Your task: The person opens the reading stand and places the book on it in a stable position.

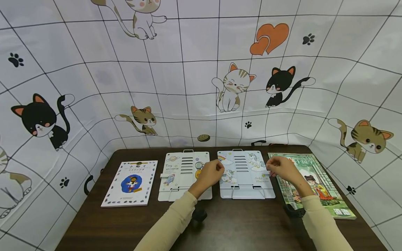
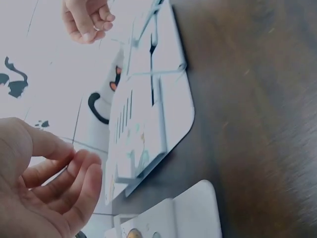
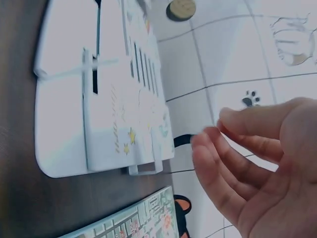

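Two white book stands lie flat side by side on the table. One [image 1: 185,174] is printed "Tiny universe" with planets and a rocket; the other, a unicorn book stand [image 1: 246,174], shows a rainbow and unicorns. My left hand [image 1: 211,173] hovers between the two stands, over the right part of the universe one, its fingers loosely bent with nothing in them. At the unicorn stand's right edge is my right hand [image 1: 284,169], fingers relaxed and the thumb near the fingertips, likewise holding nothing. In the right wrist view a small side tab [image 3: 146,167] juts from that stand.
A white booklet [image 1: 130,183] with a blue round picture lies at the table's left. To the right is a green illustrated book [image 1: 314,184], partly under my right arm. A white cat-patterned cloth [image 1: 198,80] hangs behind the dark wooden table [image 1: 238,223].
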Available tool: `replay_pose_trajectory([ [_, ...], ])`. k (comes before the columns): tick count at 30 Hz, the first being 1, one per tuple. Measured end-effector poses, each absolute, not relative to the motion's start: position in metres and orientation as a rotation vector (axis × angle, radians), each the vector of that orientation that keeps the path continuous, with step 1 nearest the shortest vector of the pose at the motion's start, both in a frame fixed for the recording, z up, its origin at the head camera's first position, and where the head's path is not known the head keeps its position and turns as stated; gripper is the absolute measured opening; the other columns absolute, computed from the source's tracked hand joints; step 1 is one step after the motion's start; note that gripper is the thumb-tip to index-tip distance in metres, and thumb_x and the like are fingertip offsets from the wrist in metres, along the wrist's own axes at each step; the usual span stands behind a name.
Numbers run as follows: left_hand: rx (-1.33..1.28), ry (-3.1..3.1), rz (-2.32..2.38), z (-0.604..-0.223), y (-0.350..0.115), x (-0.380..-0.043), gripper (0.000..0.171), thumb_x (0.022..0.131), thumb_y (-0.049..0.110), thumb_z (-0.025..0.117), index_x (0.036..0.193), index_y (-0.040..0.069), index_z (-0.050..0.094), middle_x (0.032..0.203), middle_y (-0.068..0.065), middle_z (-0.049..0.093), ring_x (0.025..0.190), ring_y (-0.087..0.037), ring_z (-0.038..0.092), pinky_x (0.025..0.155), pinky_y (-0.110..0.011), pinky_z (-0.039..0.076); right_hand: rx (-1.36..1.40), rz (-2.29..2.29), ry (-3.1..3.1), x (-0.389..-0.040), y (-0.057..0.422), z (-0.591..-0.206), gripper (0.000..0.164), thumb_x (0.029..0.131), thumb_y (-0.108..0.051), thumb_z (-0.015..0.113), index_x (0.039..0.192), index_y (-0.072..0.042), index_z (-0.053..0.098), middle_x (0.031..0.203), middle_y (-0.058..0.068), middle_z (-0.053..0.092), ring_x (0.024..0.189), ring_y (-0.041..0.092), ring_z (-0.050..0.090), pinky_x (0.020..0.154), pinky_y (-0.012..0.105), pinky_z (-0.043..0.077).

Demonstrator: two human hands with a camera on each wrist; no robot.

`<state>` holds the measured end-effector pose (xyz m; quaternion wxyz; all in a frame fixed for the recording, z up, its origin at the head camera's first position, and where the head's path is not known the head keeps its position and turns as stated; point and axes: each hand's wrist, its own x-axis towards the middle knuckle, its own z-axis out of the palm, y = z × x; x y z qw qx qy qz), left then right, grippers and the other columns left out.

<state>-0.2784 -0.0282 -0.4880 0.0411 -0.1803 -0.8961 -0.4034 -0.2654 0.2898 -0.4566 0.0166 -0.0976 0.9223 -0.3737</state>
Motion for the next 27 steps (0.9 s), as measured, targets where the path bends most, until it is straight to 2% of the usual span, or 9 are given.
replay_pose_trajectory([
  [4,-0.477,-2.773,-1.174,-0.483,-0.027,-0.289,0.011,0.102,0.007,0.063,0.098,0.002,0.072,0.090,-0.010,0.072,0.073,-0.014,0.060,0.064,-0.028,0.050,-0.247,-1.060,2.950,-0.286,0.295,-0.462,0.027,0.108,-0.016,0.062,0.120,0.007,0.069,0.104,0.025,0.075,0.083,0.031,0.073,0.068,0.040,0.055],
  [8,-0.447,-2.841,-1.089,-0.481,-0.024,-0.295,0.012,0.100,0.006,0.062,0.099,-0.005,0.068,0.093,-0.015,0.068,0.079,-0.021,0.058,0.069,-0.035,0.051,-0.189,-0.972,2.960,-0.301,0.296,-0.474,0.031,0.107,-0.017,0.061,0.123,0.009,0.068,0.115,0.028,0.073,0.096,0.040,0.072,0.079,0.051,0.059],
  [10,-0.426,-2.883,-1.093,-0.481,-0.022,-0.298,0.015,0.099,0.005,0.062,0.101,-0.009,0.066,0.092,-0.017,0.066,0.077,-0.023,0.057,0.068,-0.038,0.051,-0.155,-0.921,2.949,-0.306,0.295,-0.481,0.033,0.107,-0.019,0.061,0.123,0.009,0.068,0.116,0.029,0.072,0.100,0.041,0.071,0.084,0.054,0.058],
  [13,-0.391,-2.903,-1.141,-0.492,-0.020,-0.304,0.019,0.097,0.007,0.060,0.102,-0.011,0.064,0.085,-0.016,0.062,0.070,-0.022,0.052,0.062,-0.038,0.047,-0.126,-0.869,2.942,-0.310,0.290,-0.490,0.035,0.106,-0.020,0.060,0.121,0.011,0.069,0.115,0.029,0.072,0.099,0.039,0.070,0.083,0.053,0.058],
  [16,-0.353,-2.903,-1.219,-0.512,-0.018,-0.315,0.017,0.098,0.010,0.059,0.101,-0.006,0.062,0.080,-0.011,0.057,0.064,-0.020,0.049,0.057,-0.034,0.043,-0.107,-0.870,2.947,-0.310,0.286,-0.496,0.034,0.106,-0.018,0.060,0.118,0.013,0.069,0.112,0.029,0.072,0.095,0.038,0.070,0.081,0.052,0.058],
  [21,-0.325,-2.847,-1.214,-0.554,-0.014,-0.339,0.015,0.096,0.015,0.059,0.084,0.008,0.053,0.070,-0.001,0.042,0.058,-0.017,0.042,0.050,-0.029,0.034,-0.098,-0.900,2.969,-0.309,0.282,-0.499,0.034,0.105,-0.014,0.059,0.118,0.016,0.069,0.111,0.031,0.072,0.096,0.040,0.070,0.083,0.053,0.058],
  [23,-0.309,-2.835,-1.216,-0.557,-0.015,-0.341,0.017,0.095,0.016,0.059,0.082,0.009,0.051,0.070,0.000,0.039,0.058,-0.016,0.040,0.051,-0.029,0.034,-0.098,-0.913,2.972,-0.309,0.281,-0.498,0.035,0.105,-0.014,0.058,0.119,0.017,0.068,0.112,0.032,0.072,0.098,0.042,0.069,0.084,0.054,0.057],
  [25,-0.298,-2.817,-1.226,-0.549,-0.016,-0.337,0.013,0.094,0.014,0.058,0.085,0.005,0.056,0.072,-0.003,0.046,0.061,-0.016,0.043,0.054,-0.029,0.037,-0.091,-0.923,2.970,-0.309,0.281,-0.498,0.035,0.105,-0.014,0.057,0.120,0.017,0.068,0.114,0.033,0.071,0.100,0.043,0.069,0.086,0.056,0.057],
  [27,-0.290,-2.818,-1.272,-0.532,-0.018,-0.327,0.017,0.095,0.013,0.058,0.098,-0.003,0.065,0.077,-0.007,0.055,0.065,-0.017,0.048,0.060,-0.030,0.044,-0.077,-0.936,2.960,-0.310,0.281,-0.498,0.036,0.106,-0.014,0.056,0.123,0.017,0.067,0.117,0.034,0.070,0.103,0.044,0.068,0.088,0.057,0.056],
])
